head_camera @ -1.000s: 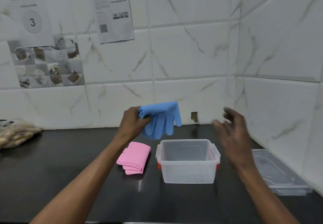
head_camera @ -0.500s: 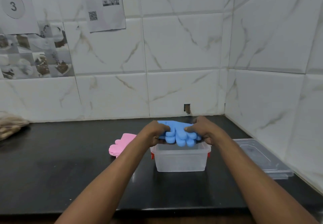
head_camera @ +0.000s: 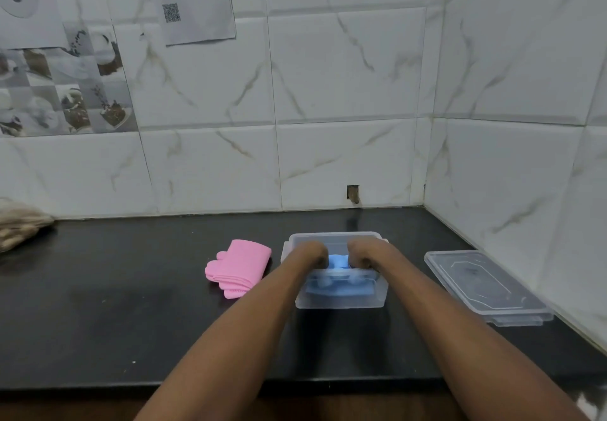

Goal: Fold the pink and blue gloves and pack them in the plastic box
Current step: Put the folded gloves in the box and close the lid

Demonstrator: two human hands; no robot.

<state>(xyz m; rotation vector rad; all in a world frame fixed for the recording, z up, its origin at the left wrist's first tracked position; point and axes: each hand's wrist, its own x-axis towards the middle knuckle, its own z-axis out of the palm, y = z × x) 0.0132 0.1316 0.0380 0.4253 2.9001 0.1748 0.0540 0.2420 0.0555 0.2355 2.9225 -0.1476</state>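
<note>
The blue glove (head_camera: 338, 261) is down inside the box (head_camera: 341, 303), showing between the two wrists and again as a pale blue band through the clear front wall. Both hands are in the box with it: the left hand (head_camera: 310, 254) at the box's left side and the right hand (head_camera: 361, 253) at its right, both turned knuckles-up with the fingers pointing down. The backs of the hands and the cloudy plastic hide the fingers, so I cannot tell whether they pinch the glove or only press it flat. The pink glove (head_camera: 238, 267) lies folded into a neat stack on the counter (head_camera: 131, 289) just left of the box, close to it but not touching, with no hand on it. The lid (head_camera: 486, 286) lies flat to the right of the box, a little apart, near the side wall. Far to the box's left, at the frame edge, sits a brownish bag (head_camera: 19, 226). By my reading the folding looks finished for both colours and the packing is about half done: blue is in or being settled, pink has yet to go in on top or beside it, and closing the box with the lid may follow, though the task does not ask for that.
</note>
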